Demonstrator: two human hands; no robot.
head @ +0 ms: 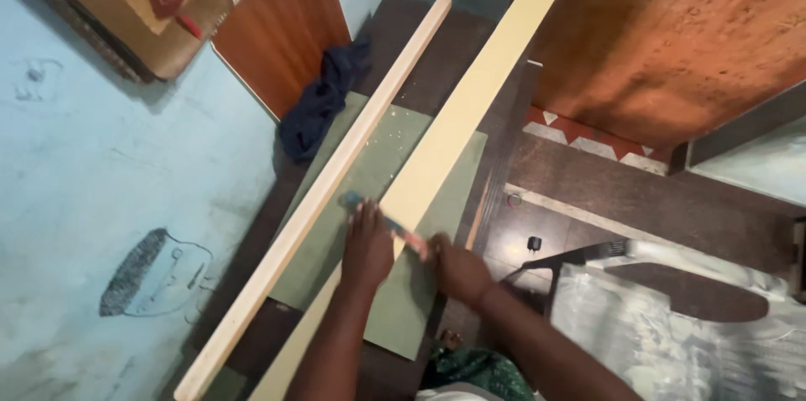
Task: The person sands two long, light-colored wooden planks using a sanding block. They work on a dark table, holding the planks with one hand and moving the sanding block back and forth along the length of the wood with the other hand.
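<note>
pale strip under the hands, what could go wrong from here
1. The long pale strip runs well past the green board with only the left hand pressing it, so it might pivot or slide.
2. The right hand works a thin tool close to the left fingers, which could get nicked.
3. The loose wooden batten alongside could get knocked.

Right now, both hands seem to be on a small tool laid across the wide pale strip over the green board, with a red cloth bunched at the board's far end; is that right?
Not quite: the cloth is dark blue, not red. The head view shows it bunched at the far end of the green board. The rest holds: the left hand and right hand are on a small tool across the wide pale strip.
</note>
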